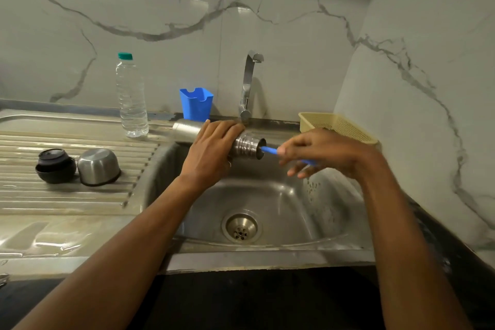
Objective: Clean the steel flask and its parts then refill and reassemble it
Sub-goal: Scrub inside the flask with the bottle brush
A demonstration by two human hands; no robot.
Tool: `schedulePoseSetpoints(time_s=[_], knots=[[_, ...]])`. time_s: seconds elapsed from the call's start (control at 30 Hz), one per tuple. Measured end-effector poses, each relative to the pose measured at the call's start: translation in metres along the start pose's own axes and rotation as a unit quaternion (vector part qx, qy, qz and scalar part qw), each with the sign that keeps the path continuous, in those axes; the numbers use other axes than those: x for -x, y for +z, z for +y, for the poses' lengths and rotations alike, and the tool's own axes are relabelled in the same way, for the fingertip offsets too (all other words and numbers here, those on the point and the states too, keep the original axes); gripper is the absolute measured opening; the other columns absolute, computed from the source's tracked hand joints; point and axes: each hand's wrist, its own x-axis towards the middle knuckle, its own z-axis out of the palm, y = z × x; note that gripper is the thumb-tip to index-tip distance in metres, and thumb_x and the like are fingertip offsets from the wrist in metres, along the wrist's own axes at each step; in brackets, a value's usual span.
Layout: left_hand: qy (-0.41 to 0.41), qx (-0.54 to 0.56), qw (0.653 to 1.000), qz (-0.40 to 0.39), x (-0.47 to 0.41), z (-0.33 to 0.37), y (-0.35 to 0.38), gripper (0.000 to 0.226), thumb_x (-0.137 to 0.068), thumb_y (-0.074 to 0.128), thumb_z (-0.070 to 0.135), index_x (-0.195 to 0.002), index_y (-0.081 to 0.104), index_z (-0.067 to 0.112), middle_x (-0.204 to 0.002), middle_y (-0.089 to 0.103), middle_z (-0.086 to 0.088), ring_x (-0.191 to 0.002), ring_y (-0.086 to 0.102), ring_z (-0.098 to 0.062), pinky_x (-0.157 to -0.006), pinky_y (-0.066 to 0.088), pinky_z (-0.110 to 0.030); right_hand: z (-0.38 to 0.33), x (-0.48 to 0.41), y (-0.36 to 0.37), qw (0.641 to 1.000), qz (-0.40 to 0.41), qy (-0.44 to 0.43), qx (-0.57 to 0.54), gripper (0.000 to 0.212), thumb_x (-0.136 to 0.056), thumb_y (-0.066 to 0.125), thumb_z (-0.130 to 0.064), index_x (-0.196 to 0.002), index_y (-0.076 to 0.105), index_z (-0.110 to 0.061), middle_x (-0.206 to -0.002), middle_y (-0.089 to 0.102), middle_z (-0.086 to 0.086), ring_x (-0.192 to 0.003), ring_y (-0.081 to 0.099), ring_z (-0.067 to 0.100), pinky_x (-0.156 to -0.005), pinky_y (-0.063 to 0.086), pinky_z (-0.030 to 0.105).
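**A:** Which step is this?

**B:** You're on the scrubbing, by the look of it. The steel flask (247, 145) lies on its side in the air over the sink (281, 197), mouth toward your right, just in front of the tap (247, 86). A blue-handled brush (268, 150) goes into that mouth. Its head is hidden inside, so I can't tell how deep it sits.

**A:** And the hands?

**B:** Your left hand (214, 148) is wrapped over the flask's body from above, fingers curled round it, with the threaded neck showing past your knuckles. Your right hand (321, 154) grips the brush handle near its far end. It's slightly blurred, so I can't make out the exact finger placement.

**A:** What does the next move call for?

**B:** I'd say keep your left grip firm so the wet steel doesn't twist. Work the brush along the flask's axis so the handle doesn't lever against the rim. After that you'll need a rinse, and no water shows at the tap.

**A:** How much is left?

**B:** Plenty, I judge. The steel cup (98, 166) sits upside down on the drainboard (67, 195), touching the black stopper (55, 166) beside it. Both are well apart from the flask. The capped water bottle (131, 96) stands behind them, probably for your refill. Refilling and reassembly are not yet done.
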Motion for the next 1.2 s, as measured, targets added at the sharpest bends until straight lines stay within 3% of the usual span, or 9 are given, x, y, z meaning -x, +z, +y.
schedulePoseSetpoints(time_s=[0.13,0.3,0.47,0.53,0.67,0.73,0.87,1.03,1.2], knots=[[0.071,-0.053,0.995,-0.041,-0.002,0.001,0.002,0.08,-0.06,0.082,0.003,-0.135,0.057,0.016,-0.131,0.059,-0.007,-0.123,0.054,-0.031,-0.116,0.033,-0.058,-0.008,-0.029,0.046,0.966,0.016,0.032,0.256,0.063,-0.083,0.077,-0.056,-0.127,0.053,-0.018,-0.107,0.064,0.0,-0.092,0.068,0.02,-0.077,0.061,0.035],[0.077,-0.065,0.994,-0.049,-0.001,-0.002,0.002,0.087,-0.063,0.082,0.009,-0.144,0.052,0.023,-0.138,0.056,-0.006,-0.134,0.049,-0.031,-0.119,0.026,-0.062,-0.001,-0.044,0.075,0.981,0.142,-0.033,0.13,0.033,-0.083,0.081,-0.045,-0.097,0.054,-0.032,-0.09,0.068,-0.003,-0.077,0.067,0.014,-0.063,0.057,0.028],[-0.16,0.082,0.983,0.026,0.0,-0.001,-0.002,0.108,-0.068,0.071,-0.001,-0.157,0.014,0.019,-0.161,0.02,-0.016,-0.149,0.018,-0.036,-0.124,0.016,-0.044,0.006,-0.05,0.08,0.975,0.204,-0.065,0.067,0.054,-0.08,0.082,-0.048,-0.123,0.061,-0.021,-0.093,0.065,-0.009,-0.081,0.063,0.009,-0.069,0.054,0.028],[-0.348,0.24,0.9,0.11,-0.006,-0.001,-0.006,0.093,-0.078,0.058,-0.004,-0.157,0.013,0.01,-0.162,0.017,-0.015,-0.15,0.017,-0.028,-0.119,0.011,-0.026,0.006,-0.05,0.08,0.968,0.228,-0.075,0.077,0.058,-0.08,0.081,-0.049,-0.127,0.059,-0.021,-0.096,0.062,-0.011,-0.082,0.061,0.005,-0.069,0.051,0.025],[-0.503,0.653,0.55,0.134,-0.015,-0.013,-0.013,0.078,-0.076,0.078,0.037,-0.142,0.048,0.01,-0.135,0.064,-0.016,-0.118,0.064,-0.026,-0.082,0.057,-0.037,0.009,-0.053,0.09,0.962,0.227,-0.103,0.11,0.067,-0.081,0.081,-0.047,-0.135,0.053,-0.019,-0.104,0.058,-0.008,-0.087,0.061,0.008,-0.077,0.057,0.029],[-0.508,0.697,0.488,0.134,-0.014,-0.012,-0.015,0.085,-0.062,0.09,0.046,-0.132,0.057,0.011,-0.118,0.073,-0.013,-0.106,0.072,-0.028,-0.082,0.062,-0.044,0.012,-0.055,0.095,0.953,0.216,-0.146,0.156,0.066,-0.081,0.082,-0.044,-0.134,0.053,-0.018,-0.108,0.06,-0.006,-0.094,0.064,0.014,-0.082,0.059,0.036],[-0.538,0.659,0.498,0.167,-0.016,-0.017,-0.004,0.066,-0.076,0.087,0.023,-0.13,0.055,0.003,-0.115,0.072,-0.016,-0.098,0.074,-0.029,-0.079,0.062,-0.045,0.021,-0.053,0.088,0.947,0.16,-0.129,0.246,0.086,-0.086,0.078,-0.044,-0.153,0.033,-0.017,-0.14,0.056,0.008,-0.122,0.059,0.025,-0.098,0.054,0.041],[-0.549,0.628,0.513,0.2,-0.016,-0.03,-0.008,0.066,-0.082,0.083,0.02,-0.135,0.047,0.003,-0.12,0.069,-0.015,-0.095,0.073,-0.025,-0.057,0.061,-0.032,0.036,-0.039,0.082,0.906,0.195,-0.127,0.353,0.025,-0.104,0.052,-0.04,-0.112,0.062,-0.018,-0.093,0.066,-0.004,-0.083,0.063,0.016,-0.071,0.048,0.032],[-0.549,0.632,0.496,0.23,-0.017,-0.041,-0.01,0.068,-0.08,0.085,0.021,-0.134,0.047,0.003,-0.119,0.07,-0.015,-0.096,0.074,-0.025,-0.07,0.063,-0.041,0.041,-0.045,0.101,0.901,0.168,-0.149,0.37,0.031,-0.105,0.046,-0.043,-0.121,0.052,-0.017,-0.094,0.052,-0.007,-0.076,0.053,0.013,-0.064,0.044,0.031]])
